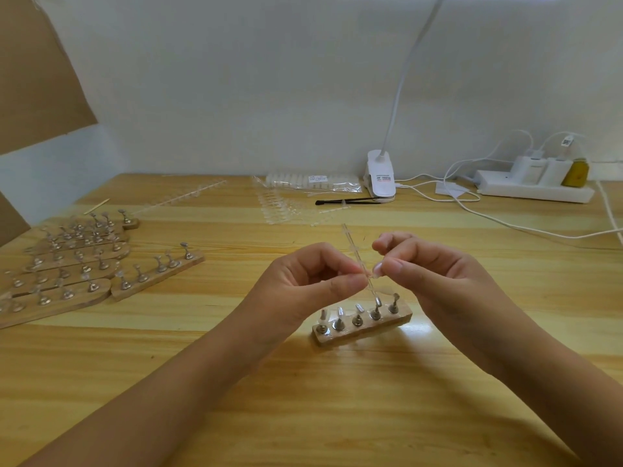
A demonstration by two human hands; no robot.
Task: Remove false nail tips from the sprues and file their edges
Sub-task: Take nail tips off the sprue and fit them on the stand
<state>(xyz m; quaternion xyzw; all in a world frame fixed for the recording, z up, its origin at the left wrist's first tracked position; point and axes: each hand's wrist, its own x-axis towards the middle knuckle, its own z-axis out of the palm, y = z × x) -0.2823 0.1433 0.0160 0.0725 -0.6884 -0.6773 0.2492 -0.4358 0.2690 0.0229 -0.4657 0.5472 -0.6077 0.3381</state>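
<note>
A thin clear plastic sprue (352,247) slants up between my two hands above the wooden table (337,416). My left hand (303,281) pinches the sprue near its lower part. My right hand (428,267) pinches a small clear nail tip (377,269) where it joins the sprue. Just below the hands stands a small wooden holder block (362,328) with several metal pegs, some carrying clear tips. More clear sprues with tips (279,207) lie farther back on the table.
Several wooden holder strips with metal pegs (67,264) lie at the left. At the back are a bag of tips (313,182), a black stick-like tool (347,201), a white clip lamp (381,176), a power strip (536,187) and white cables (505,224).
</note>
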